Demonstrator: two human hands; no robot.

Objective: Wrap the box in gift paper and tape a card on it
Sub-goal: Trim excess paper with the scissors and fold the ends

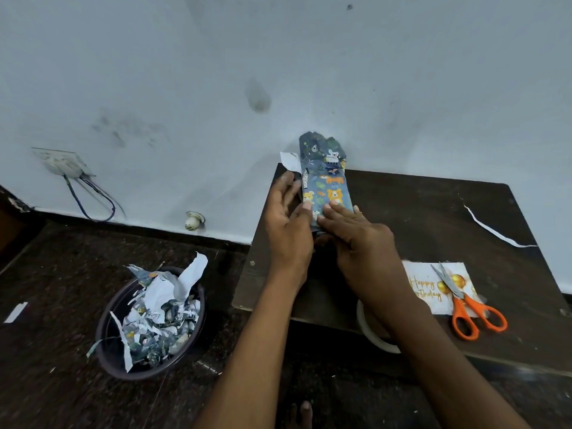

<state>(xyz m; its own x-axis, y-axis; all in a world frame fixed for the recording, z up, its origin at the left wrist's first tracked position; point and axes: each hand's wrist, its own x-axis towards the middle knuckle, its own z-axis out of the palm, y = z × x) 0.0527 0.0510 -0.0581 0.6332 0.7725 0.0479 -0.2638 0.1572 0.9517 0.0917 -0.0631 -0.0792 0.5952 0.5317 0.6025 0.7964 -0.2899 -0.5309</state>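
Note:
A narrow box wrapped in blue animal-print gift paper (pixel 326 184) lies on the dark low table (pixel 433 218), its far end loosely bunched near the wall. My left hand (pixel 288 224) lies along the box's left side with straight fingers, thumb touching the top. My right hand (pixel 356 230) presses flat on the near end of the box. A white flap of paper (pixel 289 161) sticks out at the box's far left. The "Happy Birthday" card (pixel 433 286) lies to the right, partly under orange-handled scissors (pixel 464 308). A tape roll (pixel 371 332) shows under my right forearm.
A dark bin (pixel 148 323) full of paper scraps stands on the floor to the left. A thin white paper strip (pixel 495 232) lies on the table's right side. A wall socket with cables (pixel 66 165) is at the far left. The wall runs right behind the table.

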